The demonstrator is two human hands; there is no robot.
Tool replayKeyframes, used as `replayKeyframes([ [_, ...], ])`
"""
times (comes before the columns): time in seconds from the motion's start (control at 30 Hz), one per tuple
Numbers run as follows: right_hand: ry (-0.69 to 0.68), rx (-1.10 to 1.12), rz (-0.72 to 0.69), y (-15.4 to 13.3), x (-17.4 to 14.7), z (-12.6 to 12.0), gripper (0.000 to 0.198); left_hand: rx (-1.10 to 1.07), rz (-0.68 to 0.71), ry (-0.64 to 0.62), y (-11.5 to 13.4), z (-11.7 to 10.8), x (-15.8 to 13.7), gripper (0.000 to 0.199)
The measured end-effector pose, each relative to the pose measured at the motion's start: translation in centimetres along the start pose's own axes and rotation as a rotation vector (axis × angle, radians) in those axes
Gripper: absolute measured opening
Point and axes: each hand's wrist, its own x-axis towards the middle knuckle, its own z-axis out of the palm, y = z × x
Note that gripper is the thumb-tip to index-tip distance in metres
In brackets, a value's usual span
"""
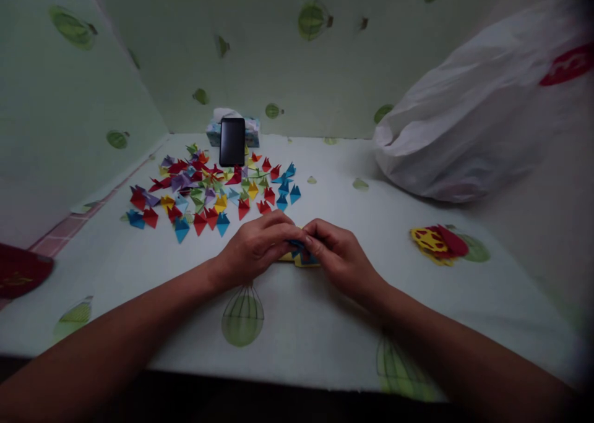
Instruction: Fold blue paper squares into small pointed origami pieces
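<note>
My left hand (260, 243) and my right hand (341, 255) meet at the middle of the table, fingers closed. Between their fingertips is a small piece of blue folded paper (297, 245), mostly covered by the fingers. Beneath it lies a flat yellow item with a blue patch (308, 260); its kind is hidden by my hands. Beyond my left hand spreads a loose heap of small folded paper pieces (199, 223) in red, blue, yellow, green and purple, each with pointed tips. A few blue ones (295, 193) lie nearest to my fingers.
A dark phone (232, 142) leans upright against a tissue box (253, 132) at the back. To the right bulges a white plastic bag (431, 132). Yellow and red cut-out shapes (431, 240) lie below it. Something dark red (23, 269) sits at the left edge.
</note>
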Motion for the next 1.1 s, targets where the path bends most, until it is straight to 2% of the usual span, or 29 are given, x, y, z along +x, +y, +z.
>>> replayKeyframes([
  [0.17, -0.035, 0.092, 0.063, 0.0, 0.1, -0.1, 0.018, 0.032, -0.014, -0.032, 0.0, -0.2, -0.1, 0.015],
  [0.4, -0.1, 0.351, 0.219, 0.4, 0.2, -0.1, 0.023, 0.022, -0.028, -0.045, 0.0, -0.2, 0.1, 0.015],
  [0.57, -0.116, 0.323, 0.19, 0.4, 0.3, -0.2, 0.024, -0.078, -0.057, -0.057, -0.1, -0.2, 0.2, 0.012],
  [0.63, -0.096, 0.237, 0.138, 0.2, 0.3, -0.2, 0.022, -0.183, -0.126, -0.049, 0.0, -0.1, 0.2, 0.009],
  [0.73, -0.053, 0.126, 0.077, 0.1, 0.2, -0.2, 0.02, -0.42, -0.347, 0.015, 0.3, 0.4, 0.1, 0.006],
  [0.8, -0.041, 0.119, 0.086, 0.1, 0.1, -0.1, 0.021, -0.608, -0.506, 0.078, 0.5, 0.8, 0.0, 0.015],
  [0.87, -0.047, 0.151, 0.112, 0.2, 0.1, 0.0, 0.024, -0.719, -0.609, 0.137, 0.6, 1.1, 0.0, 0.023],
  [0.97, -0.064, 0.205, 0.151, 0.4, 0.0, 0.2, 0.026, -0.769, -0.681, 0.19, 0.6, 1.3, 0.1, 0.029],
  [1.1, -0.048, 0.172, 0.192, 0.7, 0.1, 0.4, 0.024, -0.804, -0.785, 0.16, 0.7, 1.2, 0.1, 0.029],
])
